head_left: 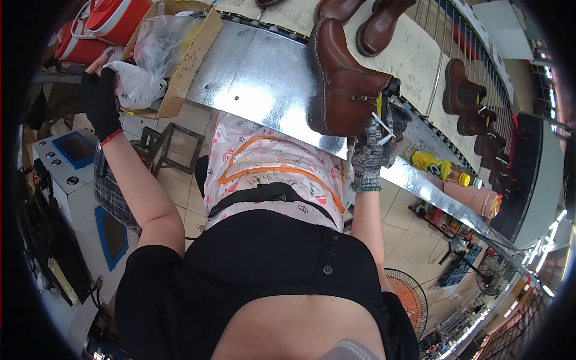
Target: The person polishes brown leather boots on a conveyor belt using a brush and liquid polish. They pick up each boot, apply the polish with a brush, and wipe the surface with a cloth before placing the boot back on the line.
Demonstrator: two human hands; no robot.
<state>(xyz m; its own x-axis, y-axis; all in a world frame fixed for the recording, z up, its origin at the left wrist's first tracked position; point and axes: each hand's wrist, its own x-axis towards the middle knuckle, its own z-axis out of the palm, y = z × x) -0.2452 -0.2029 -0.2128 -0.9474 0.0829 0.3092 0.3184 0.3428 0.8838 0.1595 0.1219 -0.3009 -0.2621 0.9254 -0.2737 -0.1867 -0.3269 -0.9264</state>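
My right hand point(371, 157), in a grey knitted glove with a green cuff, is closed on the shaft end of a brown leather boot point(347, 90). The boot lies on its side over the metal edge of the work surface, its side zip showing and its sole to the left. A white strip point(384, 127) hangs at the boot's opening by my fingers. At the far left, my left hand point(102, 96) wears a black glove with bare fingertips. Its fingers pinch the edge of a white crumpled plastic bag point(137, 85) at a cardboard box point(191, 66); part of the grip is hidden.
More brown boots point(384, 27) stand on the pale conveyor belt point(414, 66), others along the wire rack point(459, 87) at right. Bottles point(444, 168) and a pink cup point(474, 198) rest on the metal ledge. Red bags point(111, 18) lie far left; a grey machine point(66, 162) stands nearer.
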